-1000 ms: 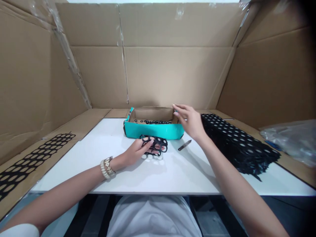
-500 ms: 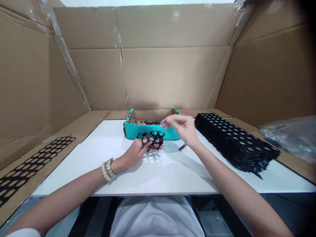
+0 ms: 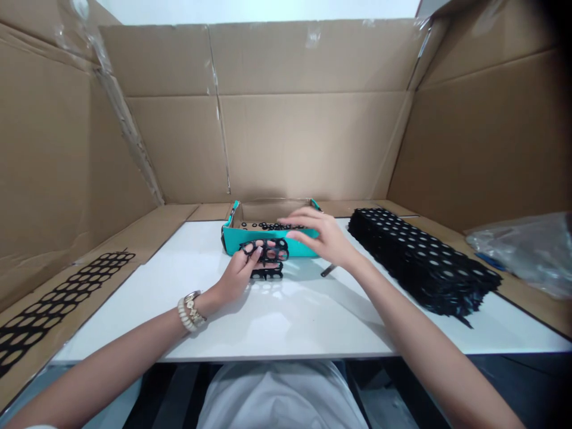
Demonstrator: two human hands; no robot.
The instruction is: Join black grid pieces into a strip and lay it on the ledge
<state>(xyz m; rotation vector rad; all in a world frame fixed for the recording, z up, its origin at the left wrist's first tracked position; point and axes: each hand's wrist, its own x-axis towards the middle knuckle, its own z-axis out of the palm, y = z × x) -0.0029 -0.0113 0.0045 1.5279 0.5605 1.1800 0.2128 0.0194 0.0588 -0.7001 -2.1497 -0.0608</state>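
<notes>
My left hand (image 3: 239,271) grips a small black mesh piece with round holes (image 3: 273,250), just in front of the teal box (image 3: 268,243). Part of the mesh hangs below the fingers, over the white table. At the right side of the box, my right hand (image 3: 319,233) is raised with its fingers stretched out and apart, and nothing shows between them. Small black rings (image 3: 279,226) lie inside the box, partly hidden behind the right fingers.
A thick stack of black perforated sheets (image 3: 420,256) lies on the white table (image 3: 313,328) at the right. Beside the box is a small dark tool (image 3: 329,270). One mesh sheet (image 3: 67,295) rests on cardboard at left; a clear plastic bag (image 3: 527,253) sits far right.
My right hand has opened from pinched fingers and shifted slightly left over the box. The mesh in my left hand has turned and spread flatter, moving a little left.
</notes>
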